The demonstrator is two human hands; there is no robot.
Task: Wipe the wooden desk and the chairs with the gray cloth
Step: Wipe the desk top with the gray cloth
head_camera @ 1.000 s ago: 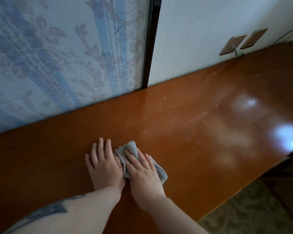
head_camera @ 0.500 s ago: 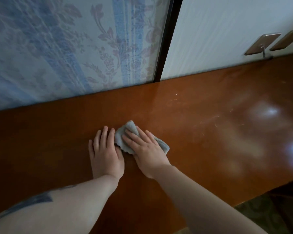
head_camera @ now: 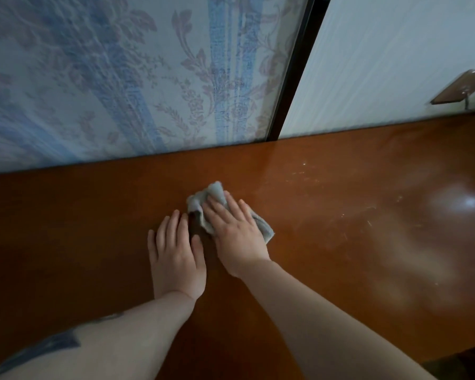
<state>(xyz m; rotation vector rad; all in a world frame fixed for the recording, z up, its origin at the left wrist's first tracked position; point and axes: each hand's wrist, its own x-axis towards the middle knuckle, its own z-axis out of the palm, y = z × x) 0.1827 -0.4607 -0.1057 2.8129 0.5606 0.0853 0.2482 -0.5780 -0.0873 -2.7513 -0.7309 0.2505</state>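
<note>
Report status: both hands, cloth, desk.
Right hand flat on the crumpled gray cloth, pressing it to the glossy wooden desk. Left hand flat on bare wood beside it. Nothing in the way.

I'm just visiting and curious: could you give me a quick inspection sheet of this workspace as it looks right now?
Surface: glossy wooden desk, with pale scuffs and specks toward the right and a bright glare patch.
Job's things: gray cloth, crumpled, flat on the desk; no chairs in view.
Clutter: nothing seen.
Grips: right hand lies open, palm down on the cloth; left hand rests flat on the bare wood beside it, holding nothing.
Cables: nothing seen.
Surroundings: blue floral wall covering behind the desk, a dark vertical strip, a pale wall, and brown wall plates at far right.
</note>
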